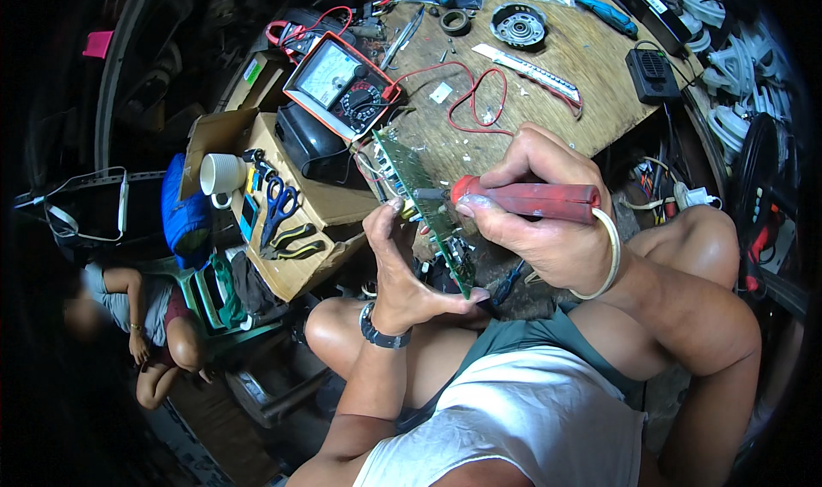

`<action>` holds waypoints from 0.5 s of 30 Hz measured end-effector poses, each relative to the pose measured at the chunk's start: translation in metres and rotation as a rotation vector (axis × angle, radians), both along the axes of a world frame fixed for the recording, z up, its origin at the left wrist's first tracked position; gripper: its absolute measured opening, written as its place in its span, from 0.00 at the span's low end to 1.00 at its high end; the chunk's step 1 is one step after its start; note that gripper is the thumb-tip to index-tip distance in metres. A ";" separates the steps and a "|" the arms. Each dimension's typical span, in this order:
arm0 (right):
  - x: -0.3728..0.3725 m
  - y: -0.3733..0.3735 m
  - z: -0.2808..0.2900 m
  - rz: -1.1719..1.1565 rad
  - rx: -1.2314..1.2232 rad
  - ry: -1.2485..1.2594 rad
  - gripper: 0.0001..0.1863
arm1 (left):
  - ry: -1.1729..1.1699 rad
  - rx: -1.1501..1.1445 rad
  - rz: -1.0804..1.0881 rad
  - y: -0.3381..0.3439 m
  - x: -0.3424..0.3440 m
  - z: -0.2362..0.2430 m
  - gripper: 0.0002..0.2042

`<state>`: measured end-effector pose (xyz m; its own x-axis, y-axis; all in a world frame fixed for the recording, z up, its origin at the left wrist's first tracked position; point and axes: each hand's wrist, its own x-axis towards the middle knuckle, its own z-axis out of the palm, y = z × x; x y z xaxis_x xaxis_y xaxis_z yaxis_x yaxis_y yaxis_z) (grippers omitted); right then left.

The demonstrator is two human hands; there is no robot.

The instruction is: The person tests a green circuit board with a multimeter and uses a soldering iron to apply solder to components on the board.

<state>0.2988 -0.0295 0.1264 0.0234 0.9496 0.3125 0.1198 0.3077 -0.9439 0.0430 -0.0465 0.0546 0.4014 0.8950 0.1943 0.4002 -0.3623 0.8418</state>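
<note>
Beside a brown wooden tabletop (599, 76), the left hand (402, 277) grips a thin green circuit board (440, 220), probably light, stiff, fragile, best edge-held; the right hand (552, 243) clasps a red-handled soldering iron (539, 199).

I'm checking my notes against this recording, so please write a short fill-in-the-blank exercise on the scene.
1. The left hand holds a green ____.
2. The right hand grips a tool with a ____ handle.
3. The cardboard box contains blue-handled ____.
4. A dark strap circles the wearer's ____ wrist.

Missing words: circuit board; red; scissors; left.
</note>
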 end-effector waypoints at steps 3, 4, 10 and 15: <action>-0.001 0.000 0.001 -0.006 -0.018 -0.002 0.09 | 0.023 0.035 0.020 0.000 0.002 0.001 0.73; -0.002 0.000 0.001 -0.008 -0.026 0.000 0.09 | 0.022 0.052 0.034 0.000 0.003 0.000 0.73; -0.002 0.003 0.004 0.003 0.009 -0.038 0.09 | 0.051 0.059 0.034 -0.001 0.004 0.003 0.73; -0.004 0.002 0.007 0.009 -0.068 -0.008 0.09 | 0.017 0.065 0.041 -0.001 0.004 0.000 0.73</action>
